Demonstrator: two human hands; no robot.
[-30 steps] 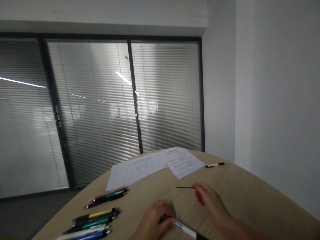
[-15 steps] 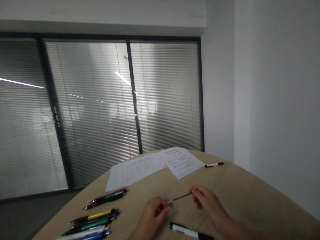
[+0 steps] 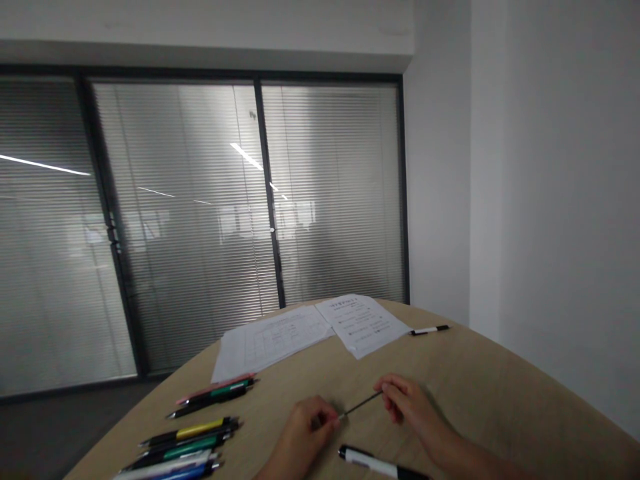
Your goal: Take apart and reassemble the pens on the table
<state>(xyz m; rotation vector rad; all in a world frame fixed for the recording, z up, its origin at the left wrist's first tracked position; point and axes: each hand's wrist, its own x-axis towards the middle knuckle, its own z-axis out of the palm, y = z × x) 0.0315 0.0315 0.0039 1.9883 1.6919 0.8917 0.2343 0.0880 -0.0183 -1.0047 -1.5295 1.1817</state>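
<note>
Pen refill, thin and black, bridges left hand and right hand.

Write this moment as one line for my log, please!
left hand: holds thin refill | right hand: holds thin refill | nearby: white pen
</note>
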